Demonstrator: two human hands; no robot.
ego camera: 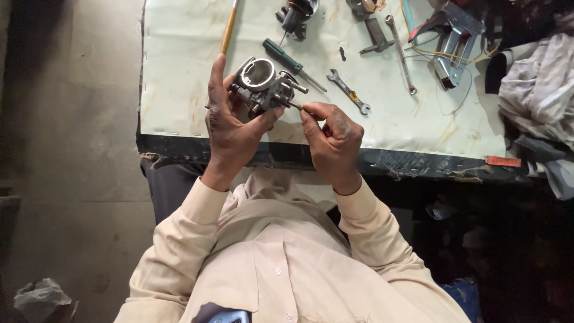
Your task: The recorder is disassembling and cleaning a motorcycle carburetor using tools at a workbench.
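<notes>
My left hand (230, 128) holds a grey metal carburetor body (262, 85) with a round bore, just above the near edge of the pale workbench (179, 60). My right hand (333, 143) pinches a small screw or pin (295, 106) at the carburetor's right side with thumb and forefinger. Both sleeves are cream coloured.
On the bench lie a green-handled screwdriver (287, 60), a small open-end spanner (349, 91), a long spanner (401, 54), a wooden-handled tool (229, 27), a metal bracket with wires (454, 42) and other parts at the far edge. Crumpled cloth (538, 90) sits at the right. Concrete floor lies to the left.
</notes>
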